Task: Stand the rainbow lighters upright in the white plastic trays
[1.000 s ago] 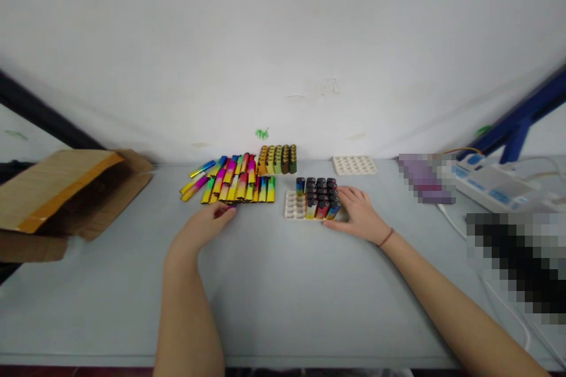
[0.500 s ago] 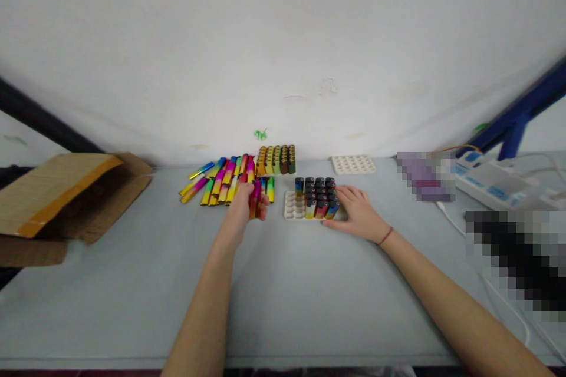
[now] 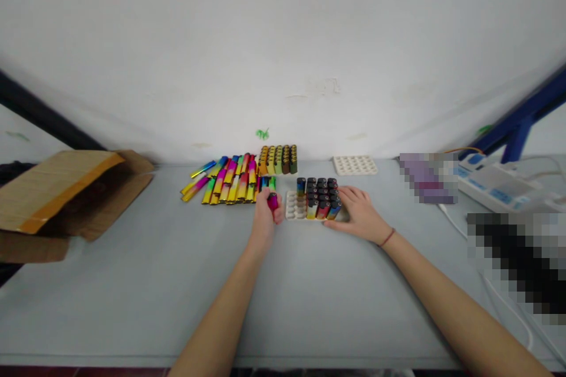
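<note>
My left hand [image 3: 264,218] is closed around a shiny magenta lighter [image 3: 272,202] with a dark top, held upright just left of a white tray [image 3: 290,206] with round hollows. Several lighters [image 3: 322,197] with black tops stand upright in the tray's middle and right; its left columns are mostly bare, apart from one blue-and-gold lighter [image 3: 301,187] at the back. My right hand [image 3: 358,212] grips the tray's right end, thumb at the front edge and fingers along the far right. To the left lies a loose pile of metallic rainbow-coloured lighter-like pieces [image 3: 227,181].
Behind the pile stands a block of upright gold-topped pieces [image 3: 278,159]. A second white tray [image 3: 355,165] lies by the wall. An open cardboard box [image 3: 66,194] is on the left. A power strip [image 3: 495,179] and white cables are on the right, beside blurred-out items.
My left hand has moved right with the lighter, from in front of the pile to beside the tray. The right hand stays at the tray. The view has shifted slightly.
</note>
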The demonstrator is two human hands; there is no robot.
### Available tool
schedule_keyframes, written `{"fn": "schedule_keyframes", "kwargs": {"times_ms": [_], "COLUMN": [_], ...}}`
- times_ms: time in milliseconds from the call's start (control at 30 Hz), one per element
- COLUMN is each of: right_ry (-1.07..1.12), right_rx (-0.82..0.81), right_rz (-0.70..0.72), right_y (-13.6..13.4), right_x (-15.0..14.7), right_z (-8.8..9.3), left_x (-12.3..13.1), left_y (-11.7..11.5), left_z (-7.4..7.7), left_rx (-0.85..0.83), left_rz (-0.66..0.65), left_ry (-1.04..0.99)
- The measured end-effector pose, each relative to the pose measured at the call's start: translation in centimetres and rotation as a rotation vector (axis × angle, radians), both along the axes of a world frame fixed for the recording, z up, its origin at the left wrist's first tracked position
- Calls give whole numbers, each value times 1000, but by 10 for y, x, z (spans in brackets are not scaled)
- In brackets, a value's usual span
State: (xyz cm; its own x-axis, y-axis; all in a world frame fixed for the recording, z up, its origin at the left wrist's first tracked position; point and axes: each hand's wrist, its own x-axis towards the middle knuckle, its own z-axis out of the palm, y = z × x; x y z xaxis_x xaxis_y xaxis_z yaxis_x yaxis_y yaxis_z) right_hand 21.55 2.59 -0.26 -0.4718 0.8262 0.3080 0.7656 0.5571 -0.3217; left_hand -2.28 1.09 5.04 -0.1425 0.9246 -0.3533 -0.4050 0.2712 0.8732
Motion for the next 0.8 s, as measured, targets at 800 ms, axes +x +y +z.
{"fn": "schedule_keyframes", "kwargs": {"times_ms": [800], "right_ry": [-3], "right_rx": [-17], "right_rz": [-4], "right_y": [-1], "right_x": [-1], "right_z": [3], "left_x": [0], "left_y": [-2], "left_z": [-2], "left_rx": [92], "left_rz": [138], "left_ry": [17]}}
